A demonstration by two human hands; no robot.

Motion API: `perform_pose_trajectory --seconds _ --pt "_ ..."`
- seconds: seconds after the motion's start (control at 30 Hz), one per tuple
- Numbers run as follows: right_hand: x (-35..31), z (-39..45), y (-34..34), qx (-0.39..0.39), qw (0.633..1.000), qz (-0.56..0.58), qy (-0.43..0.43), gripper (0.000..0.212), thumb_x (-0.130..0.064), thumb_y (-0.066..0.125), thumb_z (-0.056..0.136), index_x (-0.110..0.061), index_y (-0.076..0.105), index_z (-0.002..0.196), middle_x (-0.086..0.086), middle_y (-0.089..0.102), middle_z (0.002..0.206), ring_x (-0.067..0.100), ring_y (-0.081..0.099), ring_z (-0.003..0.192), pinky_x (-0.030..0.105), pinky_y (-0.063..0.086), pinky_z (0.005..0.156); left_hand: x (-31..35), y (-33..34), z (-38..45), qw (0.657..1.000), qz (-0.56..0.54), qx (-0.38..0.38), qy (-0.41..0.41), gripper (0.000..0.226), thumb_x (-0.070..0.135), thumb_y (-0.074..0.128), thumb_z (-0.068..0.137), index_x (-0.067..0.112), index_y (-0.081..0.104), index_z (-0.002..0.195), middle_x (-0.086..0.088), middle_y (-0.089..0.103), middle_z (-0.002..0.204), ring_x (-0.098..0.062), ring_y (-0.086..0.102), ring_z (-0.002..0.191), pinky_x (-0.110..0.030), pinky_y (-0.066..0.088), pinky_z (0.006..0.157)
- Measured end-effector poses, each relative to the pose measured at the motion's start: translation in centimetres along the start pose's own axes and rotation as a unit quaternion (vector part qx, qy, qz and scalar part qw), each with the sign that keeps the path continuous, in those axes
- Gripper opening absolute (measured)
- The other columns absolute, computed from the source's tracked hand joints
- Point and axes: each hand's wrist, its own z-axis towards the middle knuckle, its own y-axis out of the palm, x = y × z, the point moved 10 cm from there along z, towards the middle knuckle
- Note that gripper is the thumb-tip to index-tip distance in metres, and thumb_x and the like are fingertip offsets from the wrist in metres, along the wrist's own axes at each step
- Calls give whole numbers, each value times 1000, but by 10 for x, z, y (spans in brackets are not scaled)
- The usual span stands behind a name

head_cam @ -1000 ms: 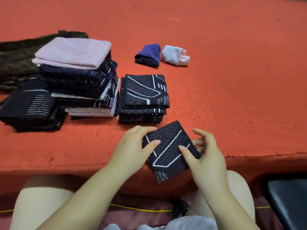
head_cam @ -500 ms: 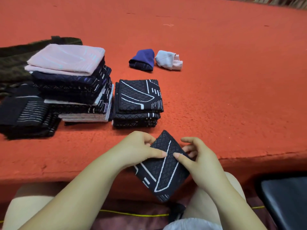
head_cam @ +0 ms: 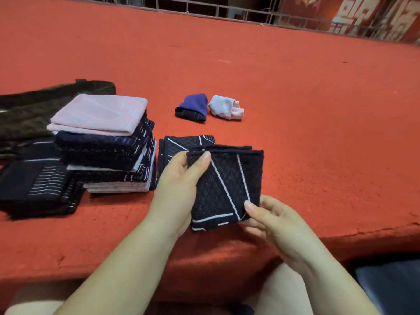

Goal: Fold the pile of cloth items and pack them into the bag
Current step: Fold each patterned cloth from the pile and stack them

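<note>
Hands are sharing 1 folded black cloth: the left hand is gripping its left edge, thumb on top near the upper corner, and the right hand is pinching the lower right corner. Lifted just in front of the short black stack, it is hovering flat and square, seemingly so the folds are staying tight for laying on top. Left of that stack, the tall stack is rising, a pink piece on top; further left, a low dark pile is sitting. Behind the short stack, 2 loose items are waiting unfolded: 1 blue cloth and 1 pale cloth. Far left, the dark green bag is lying flat, and packing is looking not yet begun. Counting: 3 stacks, 2 loose, 1 in hand.
</note>
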Motion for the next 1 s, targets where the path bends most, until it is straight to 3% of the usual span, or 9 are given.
perform_pose_trajectory --seconds 0.07,0.2,0.4,0.53,0.57,0.63,0.67,0.87,1.0 --pt "-13 11 11 -6 998 61 -11 35 -27 67 75 -6 58 102 4 72 74 14 69 66 35 53 85 13 -8 9 998 3 43 39 11 8 56 90 11 60 99 -8 72 98 -21 67 95 -41 51 90" --pt "-52 36 6 54 995 59 -63 8 -10 61 87 -9 55 92 3 66 66 8 63 51 23 55 52 38 -31 14 985 108 74 115 38 -4 64 83 25 51 103 4 69 92 -2 66 80 -20 49 76" --pt "-108 83 8 136 973 -111 -151 34 -14 75 79 -13 54 107 6 67 83 17 63 67 30 49 61 44 -46 14 947 286 57 133 51 -7 64 82 37 51 105 13 59 109 4 62 71 -11 48 71" --pt "-134 110 28 155 944 -213 -197 37 -21 77 78 -18 54 106 -2 63 81 14 62 72 30 49 71 51 -46 16 902 396 85 150 47 1 63 84 29 56 121 3 53 131 -15 57 114 -32 40 106" --pt "-136 114 33 162 935 -240 -205 37 -23 77 78 -19 54 106 -5 60 80 12 60 73 28 47 70 52 -44 16 883 436 89 148 46 2 61 86 22 54 127 -1 47 138 -16 47 127 -24 27 114" --pt "-133 122 43 167 922 -281 -209 37 -25 76 78 -20 54 107 -7 58 80 11 58 75 25 42 68 51 -39 18 846 509 80 139 47 7 54 92 13 46 138 -3 30 151 -13 27 140 -2 4 106" --pt "-129 125 48 165 918 -298 -204 38 -26 76 78 -19 54 108 -7 58 82 12 58 79 24 40 69 48 -38 18 835 529 74 132 49 9 50 94 13 40 142 -3 23 155 -11 21 143 -2 1 103" --pt "-119 112 63 165 874 -378 -259 56 -32 69 83 -21 45 133 -2 50 131 17 48 120 33 38 102 38 -37 17 743 656 56 120 54 19 41 98 17 25 149 -5 6 159 -21 13 145 -27 10 116" --pt "-118 98 80 98 816 -471 -319 54 -27 55 93 -23 37 144 -3 29 154 13 23 142 32 19 116 38 -17 23 692 691 38 206 49 22 42 82 7 60 124 -18 50 138 -35 53 123 -43 45 94"
